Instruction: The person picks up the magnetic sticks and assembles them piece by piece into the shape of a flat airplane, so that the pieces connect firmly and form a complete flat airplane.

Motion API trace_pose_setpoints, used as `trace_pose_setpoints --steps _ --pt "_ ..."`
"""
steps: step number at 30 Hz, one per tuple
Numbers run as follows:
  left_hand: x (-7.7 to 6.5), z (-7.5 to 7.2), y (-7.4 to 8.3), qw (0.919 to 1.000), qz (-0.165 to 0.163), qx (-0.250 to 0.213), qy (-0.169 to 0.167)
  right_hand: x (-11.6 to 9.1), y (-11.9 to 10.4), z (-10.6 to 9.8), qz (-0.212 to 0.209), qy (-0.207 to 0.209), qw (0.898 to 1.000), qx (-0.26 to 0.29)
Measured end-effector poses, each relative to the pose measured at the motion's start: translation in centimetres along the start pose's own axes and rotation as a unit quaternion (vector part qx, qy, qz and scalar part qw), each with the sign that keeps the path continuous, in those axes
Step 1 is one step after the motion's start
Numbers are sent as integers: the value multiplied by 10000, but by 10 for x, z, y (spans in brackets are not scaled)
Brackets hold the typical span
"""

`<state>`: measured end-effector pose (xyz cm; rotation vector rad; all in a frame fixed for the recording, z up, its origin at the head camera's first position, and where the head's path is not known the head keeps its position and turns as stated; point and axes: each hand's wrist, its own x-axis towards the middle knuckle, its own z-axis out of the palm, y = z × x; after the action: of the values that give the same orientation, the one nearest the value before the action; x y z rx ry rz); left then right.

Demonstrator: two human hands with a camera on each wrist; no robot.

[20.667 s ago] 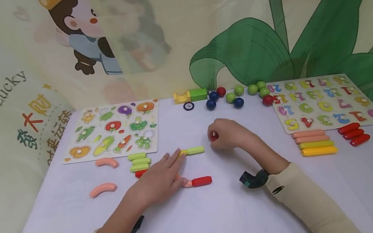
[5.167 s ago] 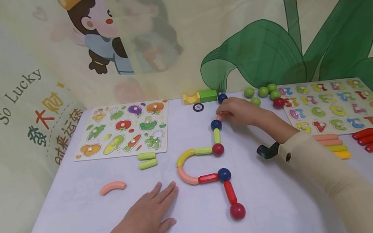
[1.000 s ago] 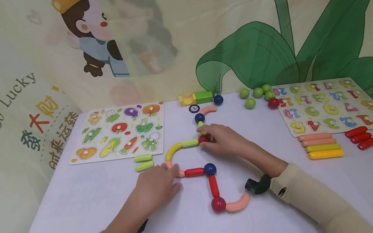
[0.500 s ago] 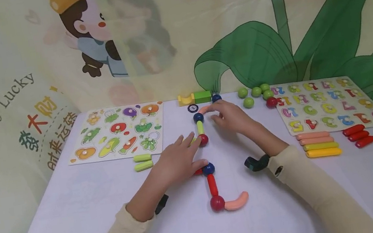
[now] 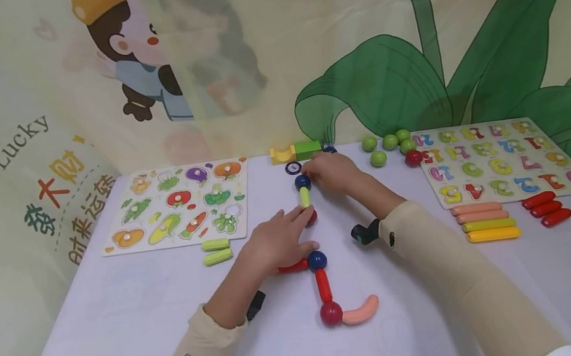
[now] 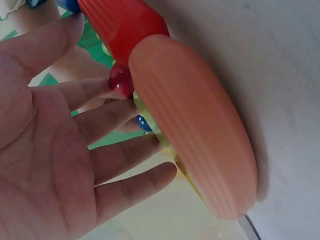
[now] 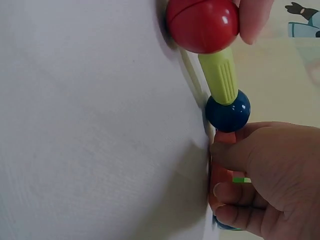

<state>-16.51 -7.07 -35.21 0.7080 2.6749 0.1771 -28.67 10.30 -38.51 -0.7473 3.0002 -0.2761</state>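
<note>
A chain of toy building sticks and balls runs down the middle of the table in the head view. My left hand lies across its bend, fingers straight, the tips at the upper red ball and a yellow-green stick. Under the palm, the left wrist view shows a pink curved stick joined to a red stick. With curled fingers my right hand grips another pink curved stick beside the far blue ball. Nearer me stand a blue ball, a red ball and a third pink curved stick.
Left back lies a vegetable puzzle board, with two light green sticks before it. Right back is a number board, pink, yellow and red sticks in front. Green balls and a green block stand along the back.
The chain has grown from a few sticks. In the last second my right hand moved from the upper red ball to the far pink curved stick; my left hand slid rightward over the bend.
</note>
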Motion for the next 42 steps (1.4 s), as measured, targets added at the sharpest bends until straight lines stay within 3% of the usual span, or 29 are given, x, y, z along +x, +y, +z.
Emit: trace_pose_setpoints --steps 20,25,29,32,34,36,39,42 --pt "4 1 0 10000 2 56 9 1 -4 1 28 138 9986 -513" --pt "4 1 -1 10000 -11 40 6 -4 -6 -3 237 344 9991 -36" --pt "4 1 -1 10000 -29 25 -5 -16 -6 -7 394 657 9947 687" --pt "4 0 0 10000 -10 4 -17 -33 -6 -12 272 744 9882 1311" --pt "3 0 -1 10000 38 42 -28 -50 -9 -17 65 499 9844 1685" --pt "1 0 -2 9999 87 83 -31 -70 -12 -22 -260 -52 9819 1874" --pt "-5 -3 -2 9997 197 122 -41 -103 -22 -28 -811 -1101 9730 1860" --pt "-15 -5 0 9991 384 154 -103 -135 -38 -26 -1252 -1816 9600 1724"
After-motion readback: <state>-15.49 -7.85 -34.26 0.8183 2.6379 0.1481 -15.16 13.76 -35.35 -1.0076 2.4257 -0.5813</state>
